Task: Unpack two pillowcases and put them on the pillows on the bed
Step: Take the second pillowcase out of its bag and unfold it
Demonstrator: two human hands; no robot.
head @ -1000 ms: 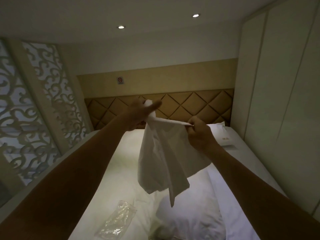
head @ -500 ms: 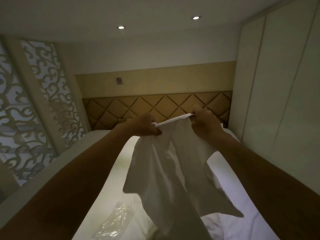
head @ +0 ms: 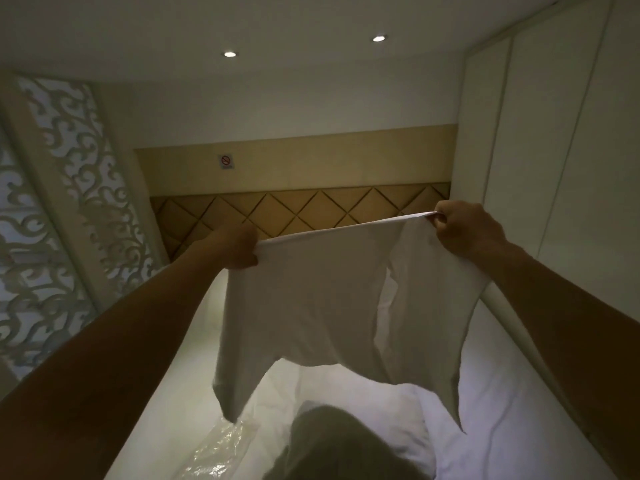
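A white pillowcase hangs spread out in the air above the bed. My left hand grips its top left corner and my right hand grips its top right corner, so the upper edge is stretched between them. Its lower edge hangs loose and uneven. Below it a white pillow lies on the bed, partly in shadow at the bottom of the view. The pillowcase hides the far part of the bed.
An empty clear plastic wrapper lies on the sheet at the lower left. A quilted headboard stands at the far end. A carved lattice screen lines the left side, and pale wardrobe panels the right.
My hands have moved apart and the bunched pillowcase has opened out into a wide sheet between them. The right hand has shifted far to the right.
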